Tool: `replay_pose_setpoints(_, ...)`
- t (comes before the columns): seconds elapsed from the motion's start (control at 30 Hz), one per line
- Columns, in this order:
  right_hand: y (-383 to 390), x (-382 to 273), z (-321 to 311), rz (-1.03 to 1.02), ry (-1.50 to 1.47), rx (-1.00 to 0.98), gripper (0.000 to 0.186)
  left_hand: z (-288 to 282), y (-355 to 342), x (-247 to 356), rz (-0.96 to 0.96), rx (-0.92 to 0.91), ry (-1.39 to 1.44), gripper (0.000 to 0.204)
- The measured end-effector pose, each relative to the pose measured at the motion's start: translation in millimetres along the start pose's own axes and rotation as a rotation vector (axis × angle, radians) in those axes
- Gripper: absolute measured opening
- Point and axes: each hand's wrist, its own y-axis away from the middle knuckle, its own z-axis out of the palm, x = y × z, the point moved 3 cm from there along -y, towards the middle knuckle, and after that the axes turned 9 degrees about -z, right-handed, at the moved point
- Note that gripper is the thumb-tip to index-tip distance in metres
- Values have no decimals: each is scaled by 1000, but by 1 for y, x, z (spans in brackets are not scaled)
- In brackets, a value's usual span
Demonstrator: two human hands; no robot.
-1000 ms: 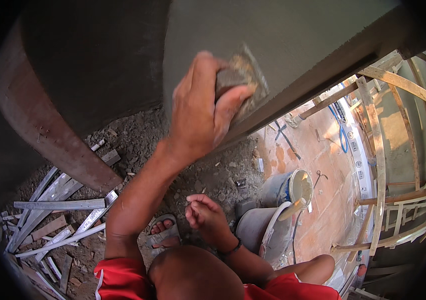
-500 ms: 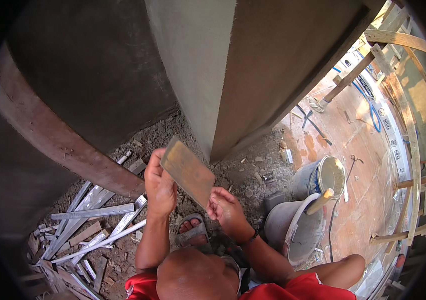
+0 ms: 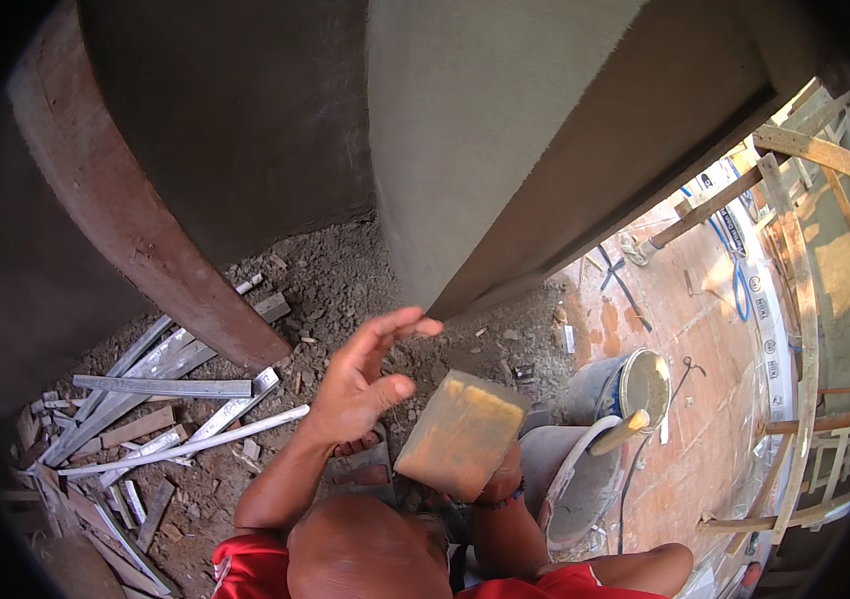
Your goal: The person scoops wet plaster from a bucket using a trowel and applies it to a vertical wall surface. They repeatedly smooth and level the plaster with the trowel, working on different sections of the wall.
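Observation:
In my right hand [image 3: 503, 477] is a flat rectangular plate [image 3: 465, 434], grey-brown with yellowish patches, that looks like a plastering float. Its broad face is turned up and covers most of my right fingers; any handle is hidden. My left hand [image 3: 357, 384] is raised just left of the plate, apart from it, with fingers stretched and thumb out. Ahead of both hands stands a plastered column [image 3: 475, 140], grey on its left face and brown on its right, its sharp corner running down to the rubble.
To the right are a bucket [image 3: 656, 384] of grey contents and a larger tub [image 3: 545, 469] with a wooden handle [image 3: 619, 433] sticking out. Metal and wood strips [image 3: 160, 387] lie at the left beside a slanting plank [image 3: 145, 235]. Timber poles [image 3: 794, 250] stand far right.
My left hand has let go of the plate and opened. My right hand has brought the plate lower and nearer me, turning its face up. The view has shifted.

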Motion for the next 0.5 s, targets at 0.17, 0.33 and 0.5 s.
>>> replay_pose_setpoints(0.17, -19, -61, 99, -1065, 497, -108, 60, -16, -1, -5, 69, 305, 126, 57)
replay_pose_setpoints(0.33, -49, -81, 190, -1470, 835, -218, 47, -12, -1, -23, 2, 323, 215, 46)
replay_pose_setpoints(0.5, -99, -54, 152, -1622, 1143, 57, 41, -15, -2, -36, -31, 350, 207, 42)
